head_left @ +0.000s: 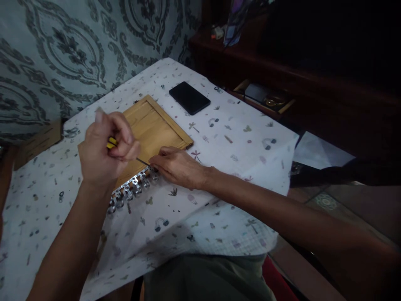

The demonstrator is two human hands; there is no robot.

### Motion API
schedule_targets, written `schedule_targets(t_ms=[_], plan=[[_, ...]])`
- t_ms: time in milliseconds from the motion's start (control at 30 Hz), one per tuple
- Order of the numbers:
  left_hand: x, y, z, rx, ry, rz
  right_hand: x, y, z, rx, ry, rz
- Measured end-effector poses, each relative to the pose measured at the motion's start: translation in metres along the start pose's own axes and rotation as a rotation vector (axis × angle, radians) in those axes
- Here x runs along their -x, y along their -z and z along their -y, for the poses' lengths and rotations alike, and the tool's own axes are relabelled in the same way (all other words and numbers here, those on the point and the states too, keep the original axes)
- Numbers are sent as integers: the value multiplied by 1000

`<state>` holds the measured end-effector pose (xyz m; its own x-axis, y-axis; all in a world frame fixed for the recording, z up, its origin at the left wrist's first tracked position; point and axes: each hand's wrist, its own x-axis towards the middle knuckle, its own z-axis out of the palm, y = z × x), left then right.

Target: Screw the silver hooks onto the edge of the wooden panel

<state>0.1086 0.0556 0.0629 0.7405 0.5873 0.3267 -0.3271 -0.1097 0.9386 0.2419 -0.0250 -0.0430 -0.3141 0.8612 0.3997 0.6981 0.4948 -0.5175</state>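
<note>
My left hand (108,146) is closed around the yellow handle of a screwdriver (112,143). Its thin dark shaft slants down to the right, ending at the fingertips of my right hand (175,167). Those fingers are pressed together at the near right edge of a framed wooden panel (159,129), and what they pinch is hidden. Along that near edge runs a shiny metal strip with several curved metal loops (128,191) that stick out over the cloth. My left hand hovers above the panel and covers part of it.
A black phone (189,98) lies beyond the panel on the patterned white tablecloth (232,146). Behind the table stands a patterned grey wall covering (78,46). A piece of cardboard (39,144) is at the left, and an open drawer (265,98) at the right.
</note>
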Motion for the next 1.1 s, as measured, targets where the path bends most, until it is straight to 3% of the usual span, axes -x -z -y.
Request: schedule_targets(t_ms=[200,467,1100], plan=[[2,-14,-21,-62,-157,-309,1,-1,-1,-28,-9,6],[16,-34,-11,-130,-167,-434,0,3,1,-13,-17,40],[23,-33,3,-154,-92,-435,-2,5,2,67,1,83]])
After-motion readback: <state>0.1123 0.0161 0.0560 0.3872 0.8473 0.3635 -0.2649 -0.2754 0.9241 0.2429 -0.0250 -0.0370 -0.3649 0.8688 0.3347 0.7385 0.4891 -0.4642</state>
